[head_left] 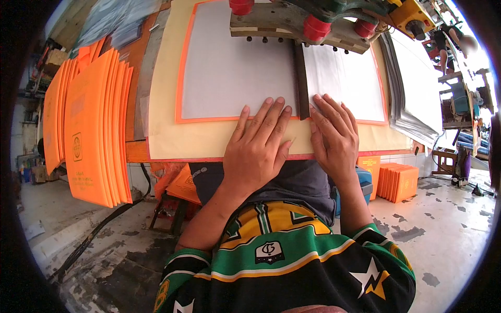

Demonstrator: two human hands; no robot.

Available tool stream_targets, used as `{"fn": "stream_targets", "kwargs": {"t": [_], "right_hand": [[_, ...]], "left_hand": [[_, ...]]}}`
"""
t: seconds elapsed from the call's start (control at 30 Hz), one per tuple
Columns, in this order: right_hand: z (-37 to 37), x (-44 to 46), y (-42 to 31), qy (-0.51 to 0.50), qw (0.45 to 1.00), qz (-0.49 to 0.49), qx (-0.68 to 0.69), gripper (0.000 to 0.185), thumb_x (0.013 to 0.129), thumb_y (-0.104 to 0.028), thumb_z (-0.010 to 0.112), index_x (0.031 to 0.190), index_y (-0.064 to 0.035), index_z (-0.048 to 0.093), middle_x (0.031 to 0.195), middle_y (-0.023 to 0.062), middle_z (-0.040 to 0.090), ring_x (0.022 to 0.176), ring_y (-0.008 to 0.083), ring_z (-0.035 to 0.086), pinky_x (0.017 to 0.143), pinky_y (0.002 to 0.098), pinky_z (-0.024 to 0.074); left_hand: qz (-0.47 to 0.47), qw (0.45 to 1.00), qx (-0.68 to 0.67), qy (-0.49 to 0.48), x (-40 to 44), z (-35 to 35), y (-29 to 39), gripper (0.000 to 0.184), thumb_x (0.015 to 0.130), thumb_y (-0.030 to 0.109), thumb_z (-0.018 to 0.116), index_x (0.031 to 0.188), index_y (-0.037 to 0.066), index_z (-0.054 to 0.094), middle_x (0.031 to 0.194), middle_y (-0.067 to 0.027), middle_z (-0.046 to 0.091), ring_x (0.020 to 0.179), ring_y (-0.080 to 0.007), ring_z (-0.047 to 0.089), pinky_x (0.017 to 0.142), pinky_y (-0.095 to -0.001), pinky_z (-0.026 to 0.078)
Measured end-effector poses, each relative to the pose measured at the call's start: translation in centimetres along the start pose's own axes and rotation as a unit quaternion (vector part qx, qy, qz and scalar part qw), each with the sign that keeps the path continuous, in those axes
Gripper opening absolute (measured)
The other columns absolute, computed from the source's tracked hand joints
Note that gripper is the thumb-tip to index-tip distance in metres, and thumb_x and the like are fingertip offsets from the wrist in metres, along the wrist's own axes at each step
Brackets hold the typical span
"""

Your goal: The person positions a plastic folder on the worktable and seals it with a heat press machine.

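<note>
Left hand (258, 141) lies open, fingers fanned over the left white sheet (237, 78), and the right hand (335, 130), just as loose and gripping nothing, rests its fingertips on the right white sheet (339, 73), close beside the dark bar (302, 86). Underneath spreads the orange cover (209, 120), flat on the yellow board (182, 141), its far part below the press (276, 25). Uneven pushing could skew cover against bar, and a dropping press might catch those nearby fingers!
</note>
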State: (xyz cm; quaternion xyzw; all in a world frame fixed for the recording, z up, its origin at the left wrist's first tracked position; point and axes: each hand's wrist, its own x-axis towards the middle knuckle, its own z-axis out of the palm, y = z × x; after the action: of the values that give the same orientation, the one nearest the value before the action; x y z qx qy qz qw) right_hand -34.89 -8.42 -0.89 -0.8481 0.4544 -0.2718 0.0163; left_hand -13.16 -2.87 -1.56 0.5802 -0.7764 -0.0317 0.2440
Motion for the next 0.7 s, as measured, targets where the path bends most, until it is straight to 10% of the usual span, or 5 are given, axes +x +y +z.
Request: {"fn": "stream_targets", "kwargs": {"t": [0.7], "right_hand": [[0.25, 0.00, 0.01, 0.007, 1.000, -0.004, -0.003, 0.044, 0.095, -0.010, 0.070, 0.138, -0.0132, 0.078, 0.151, 0.0106, 0.070, 0.147, 0.0317, 0.061, 0.126, 0.0541, 0.0435]], "left_hand": [[-0.001, 1.000, -0.004, 0.006, -0.12, 0.20, -0.07, 0.064, 0.105, 0.037, 0.064, 0.163, 0.011, 0.056, 0.170, -0.0090, 0.053, 0.158, -0.0284, 0.049, 0.133, -0.0582, 0.032]]}}
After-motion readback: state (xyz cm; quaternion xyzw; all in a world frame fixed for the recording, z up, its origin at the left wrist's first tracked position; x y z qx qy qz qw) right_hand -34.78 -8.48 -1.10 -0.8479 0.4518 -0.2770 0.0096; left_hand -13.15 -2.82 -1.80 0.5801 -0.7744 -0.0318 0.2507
